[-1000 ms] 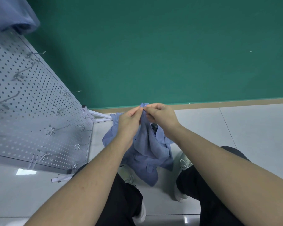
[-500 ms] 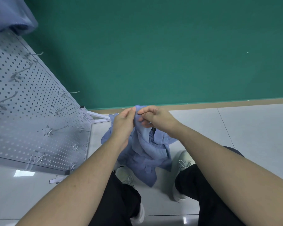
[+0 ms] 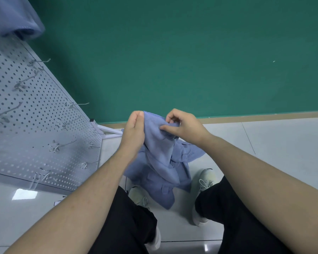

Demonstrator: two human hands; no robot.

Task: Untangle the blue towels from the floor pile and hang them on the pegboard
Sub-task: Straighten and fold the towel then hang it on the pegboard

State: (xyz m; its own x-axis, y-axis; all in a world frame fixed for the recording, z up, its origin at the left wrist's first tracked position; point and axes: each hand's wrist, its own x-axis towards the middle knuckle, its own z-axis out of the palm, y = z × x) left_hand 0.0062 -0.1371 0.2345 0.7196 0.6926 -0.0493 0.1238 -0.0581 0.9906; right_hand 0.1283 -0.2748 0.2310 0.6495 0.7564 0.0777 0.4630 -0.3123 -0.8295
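A bare indoor room, perhaps a lab, is suggested by a green wall (image 3: 173, 52), tiled floor (image 3: 273, 153) and a hooked pegboard (image 3: 35, 125) left of the fingers.

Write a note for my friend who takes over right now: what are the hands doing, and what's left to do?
Left hand: pinches the top hem of the blue towel.
Right hand: pinches the same edge, further along.
The towel hangs down to the pile on the floor between the shoes.
Pegboard: on the left, its visible hooks bare; one blue cloth at its top corner.
Left: free this towel, hang it, then the rest.
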